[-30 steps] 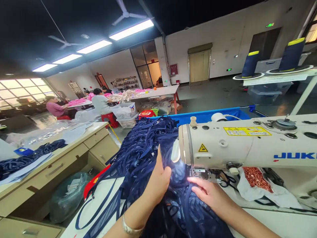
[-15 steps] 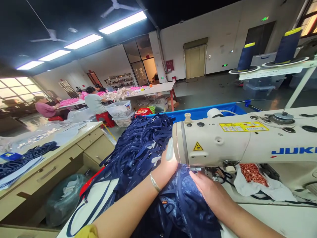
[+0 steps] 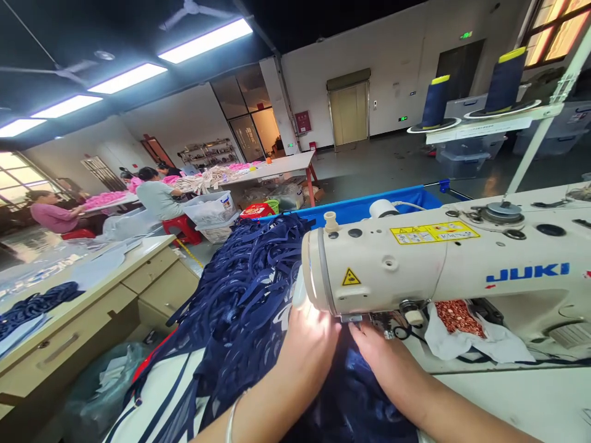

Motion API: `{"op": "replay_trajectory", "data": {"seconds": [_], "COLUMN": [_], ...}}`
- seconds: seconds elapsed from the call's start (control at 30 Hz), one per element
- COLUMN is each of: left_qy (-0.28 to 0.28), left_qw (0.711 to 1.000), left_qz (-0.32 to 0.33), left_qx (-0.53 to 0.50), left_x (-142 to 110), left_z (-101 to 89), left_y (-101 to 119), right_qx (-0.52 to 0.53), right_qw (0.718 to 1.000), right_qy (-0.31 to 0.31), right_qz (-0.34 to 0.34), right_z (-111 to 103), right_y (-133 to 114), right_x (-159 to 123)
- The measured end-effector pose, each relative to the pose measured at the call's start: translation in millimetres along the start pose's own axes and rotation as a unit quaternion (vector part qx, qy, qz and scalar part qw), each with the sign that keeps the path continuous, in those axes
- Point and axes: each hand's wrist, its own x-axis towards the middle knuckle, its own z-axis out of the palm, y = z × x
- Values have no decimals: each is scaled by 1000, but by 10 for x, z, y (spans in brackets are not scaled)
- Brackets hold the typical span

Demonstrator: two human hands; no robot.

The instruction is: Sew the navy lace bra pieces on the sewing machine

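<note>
Under the head of a white sewing machine (image 3: 392,261) lies a navy garment (image 3: 339,394), lacy and strappy like a bra. My left hand (image 3: 314,338) is closed on its cloth just left of the needle area, knuckles bent, lit by the machine lamp. Close by on the right, my right hand (image 3: 376,347) pinches the same cloth, its thumb and fingertips beside the presser foot. The fingertips of both hands are partly hidden by the machine head and the cloth. A heap of navy strappy garments (image 3: 253,271) lies left of the machine.
Two navy thread cones (image 3: 434,104) stand on the rack behind the machine. A white cloth with a coppery patch (image 3: 462,320) lies under its arm. Beyond are a blue cloth bin (image 3: 406,200), a drawer desk (image 3: 92,314) at left, and seated people (image 3: 157,191) at a long table.
My left hand has come down from beside the machine head and turned, its fingers now curled near the needle. The cloth between my hands has shifted. The view has swung slightly right.
</note>
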Motion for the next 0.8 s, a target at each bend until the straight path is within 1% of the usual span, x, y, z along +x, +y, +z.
{"op": "replay_trajectory", "data": {"seconds": [0.1,0.13,0.17,0.27,0.33,0.4,0.5,0.6,0.7,0.77,0.8], "left_qy": [-104,-126,-134,-117,-111,-117,-138,-153,-146,-141,-139], "left_qw": [994,990,988,989,989,988,984,983,984,984,984], "left_qz": [35,52,60,54,51,58,61,44,19,35,50], "left_qx": [22,26,36,71,79,83,92,91,101,103,100], "left_x": [-157,-177,-183,-136,-74,-3,86,140,168,169,162], "left_z": [68,94,117,149,143,125,103,117,160,181,185], "left_y": [18,-3,-31,-128,-178,-212,-250,-277,-297,-307,-312], "right_qx": [39,59,80,127,139,145,125,91,79,72,75], "right_qw": [999,998,996,991,989,988,992,996,997,997,997], "right_qy": [26,33,38,40,44,49,25,-2,3,5,16], "right_qz": [3,8,12,17,20,22,23,23,17,18,19], "right_z": [114,156,193,253,251,222,148,82,71,95,112], "right_y": [34,48,61,81,77,68,61,70,99,137,163], "right_x": [-24,-30,-35,-42,-39,-30,-8,7,2,-5,-4]}}
